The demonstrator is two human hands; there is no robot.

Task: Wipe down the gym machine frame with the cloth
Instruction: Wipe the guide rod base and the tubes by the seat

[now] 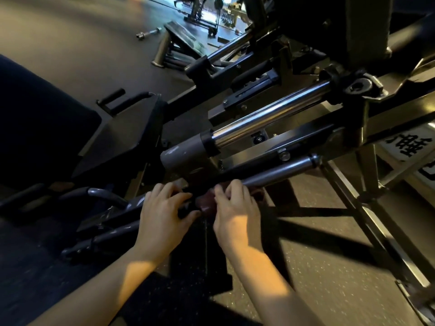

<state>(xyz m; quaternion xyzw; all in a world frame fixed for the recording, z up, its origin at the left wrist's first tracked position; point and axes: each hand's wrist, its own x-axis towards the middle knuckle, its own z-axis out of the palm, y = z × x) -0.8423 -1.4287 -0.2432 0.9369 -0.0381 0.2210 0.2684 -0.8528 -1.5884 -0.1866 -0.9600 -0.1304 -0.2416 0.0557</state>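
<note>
The left hand [164, 208] curls round the frame bar [277, 172]. Just right of it, a dark red cloth [205, 203] wraps the bar, pinched by the right hand [235, 208]. The bar climbs from lower left to upper right, so the right hand probably leads the next wipe. Speckled floor [329, 267] lies below in a dim gym.

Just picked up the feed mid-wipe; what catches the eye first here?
Low in the middle, the right hand pinches a dark red cloth against the grey bar, and the left hand grips that bar beside it. Above them, a bright chrome rod slants up to the right.
</note>
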